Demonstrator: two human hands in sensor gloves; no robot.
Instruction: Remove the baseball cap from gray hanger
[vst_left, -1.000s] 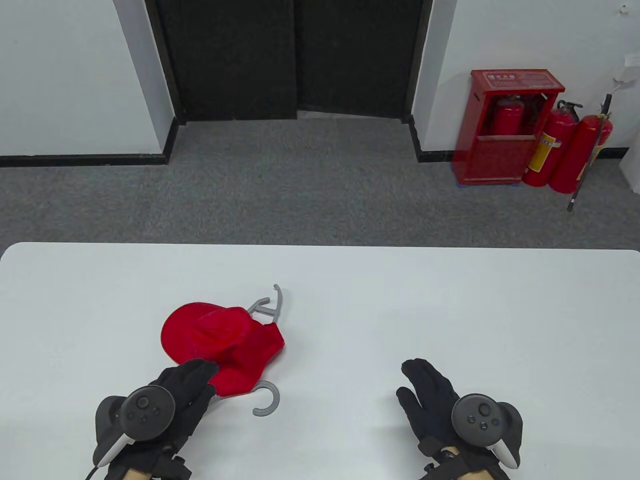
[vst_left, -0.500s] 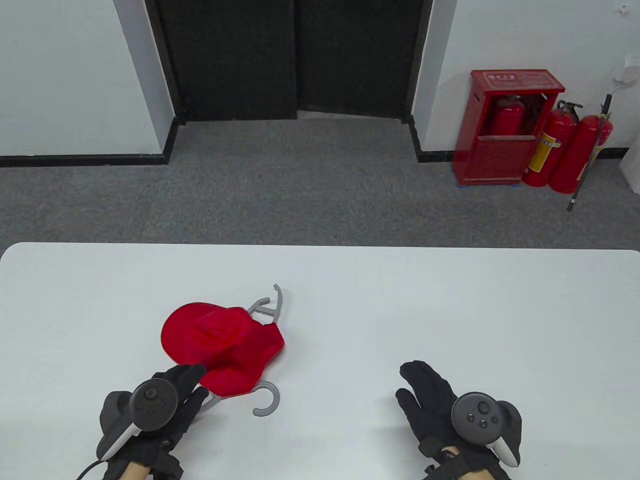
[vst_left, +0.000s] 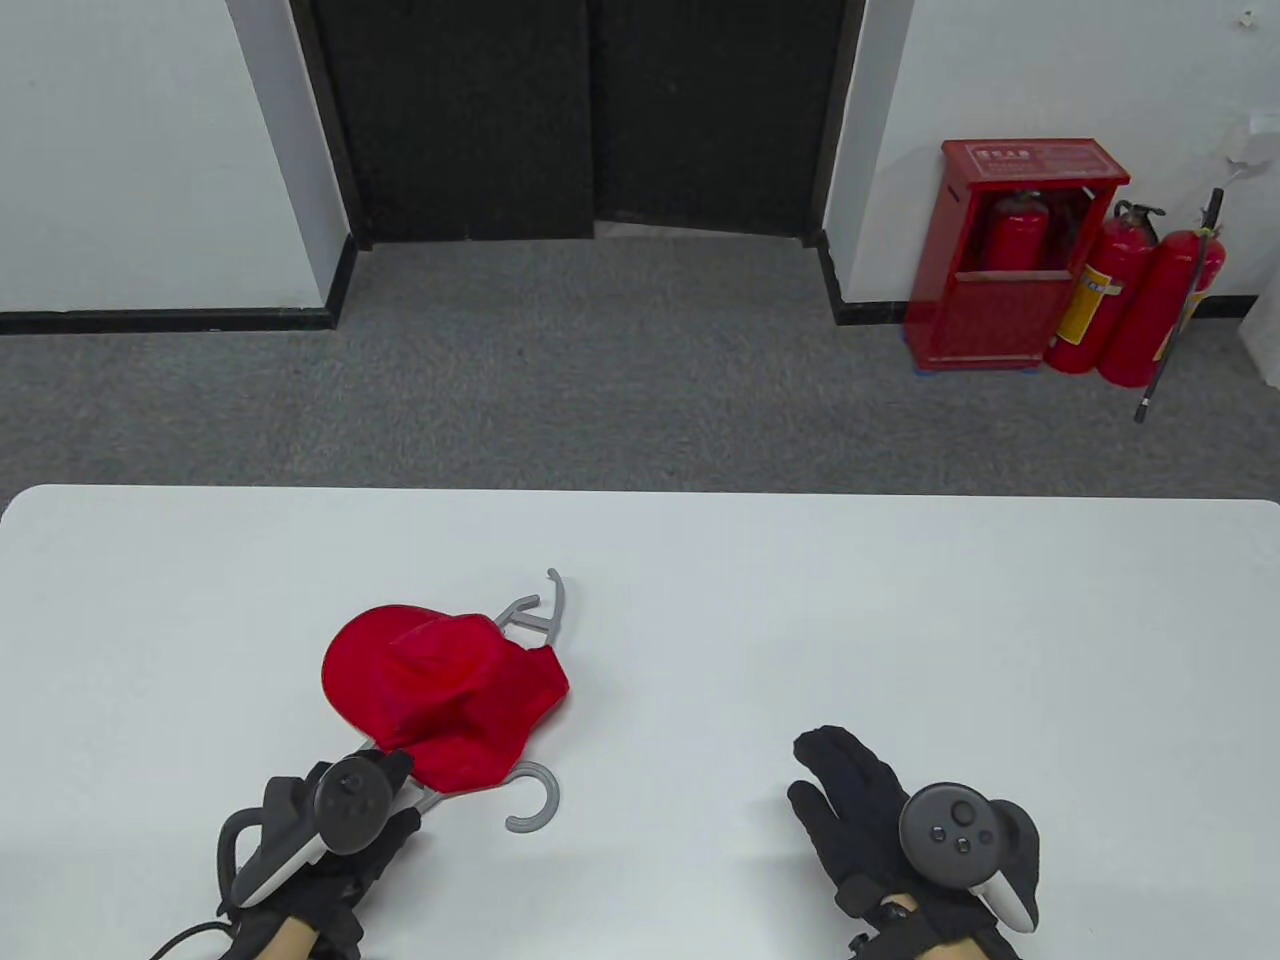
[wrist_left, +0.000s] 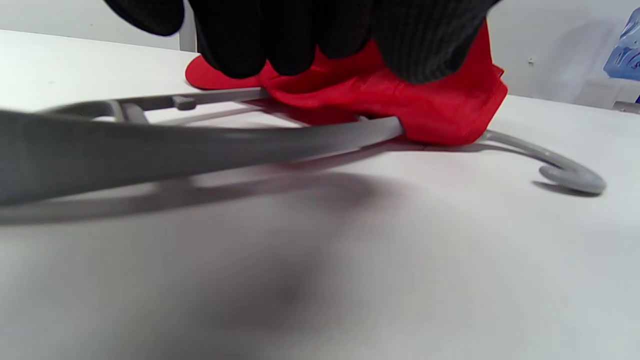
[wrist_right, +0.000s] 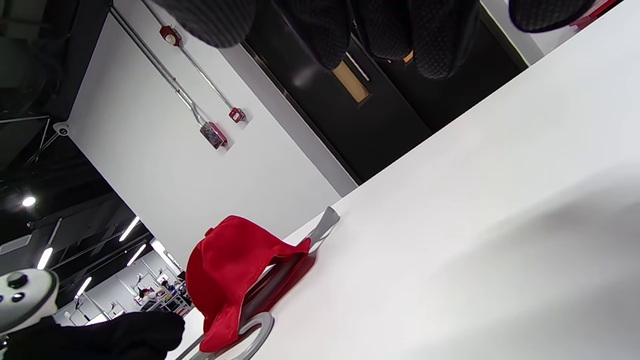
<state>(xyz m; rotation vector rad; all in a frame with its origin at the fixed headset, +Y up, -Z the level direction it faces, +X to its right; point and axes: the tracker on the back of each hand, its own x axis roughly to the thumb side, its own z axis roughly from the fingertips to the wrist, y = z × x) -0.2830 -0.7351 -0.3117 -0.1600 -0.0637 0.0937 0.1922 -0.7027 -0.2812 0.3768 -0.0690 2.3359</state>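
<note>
A red baseball cap (vst_left: 440, 690) lies on a gray hanger (vst_left: 535, 805) left of the table's middle. The hanger's hook curls out at the cap's near right, and its far end pokes out behind the cap. My left hand (vst_left: 395, 775) is at the hanger's near-left arm, beside the cap's near edge. In the left wrist view its fingers (wrist_left: 300, 35) hang over the cap (wrist_left: 440, 115), above the hanger arm (wrist_left: 250, 142), with nothing between them. My right hand (vst_left: 830, 770) rests open on the table, well to the right of the cap. The right wrist view shows the cap (wrist_right: 230, 265) and hook (wrist_right: 255, 325).
The white table (vst_left: 900, 600) runs across the view, its far edge above the cap. On the floor beyond it, a red fire cabinet (vst_left: 1020, 250) and extinguishers stand at the far right.
My left hand has drawn back toward me and rolled on its side, coming off the cap's near edge to the hanger's arm. The cap, the hanger and my right hand have hardly moved.
</note>
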